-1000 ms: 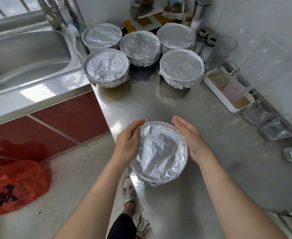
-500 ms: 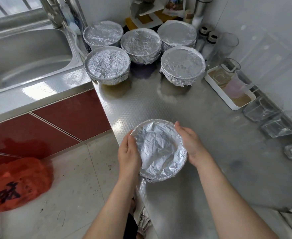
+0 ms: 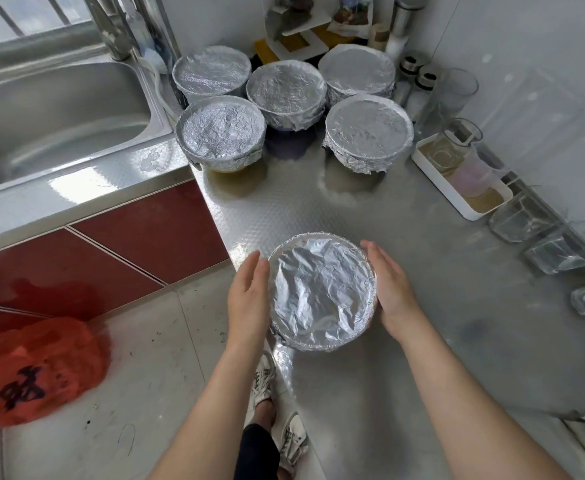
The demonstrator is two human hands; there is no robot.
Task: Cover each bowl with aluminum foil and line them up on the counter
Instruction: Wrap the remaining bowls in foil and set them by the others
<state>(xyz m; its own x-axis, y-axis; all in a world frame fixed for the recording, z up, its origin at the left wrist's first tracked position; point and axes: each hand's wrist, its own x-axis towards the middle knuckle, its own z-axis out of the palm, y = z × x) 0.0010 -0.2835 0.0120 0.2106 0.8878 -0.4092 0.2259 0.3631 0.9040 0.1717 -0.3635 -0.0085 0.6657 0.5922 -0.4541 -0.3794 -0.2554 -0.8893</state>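
Open-fingered, my left hand point(image 3: 249, 299) and right hand point(image 3: 393, 292) flank the bowl point(image 3: 322, 337) between them; squeeze just released, foil point(image 3: 318, 285) appears seated, lineup next.

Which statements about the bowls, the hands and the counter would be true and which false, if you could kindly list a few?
1. Five foil-covered bowls stand grouped at the back of the counter. True.
2. The near bowl stands uncovered. False: its top is covered too.
3. The left hand and right hand flank the near bowl with fingers straight. True.
4. The sink lies right of the grouped bowls. False: it lies to their left.
5. The orange bag sits on the counter. False: it lies on the floor.
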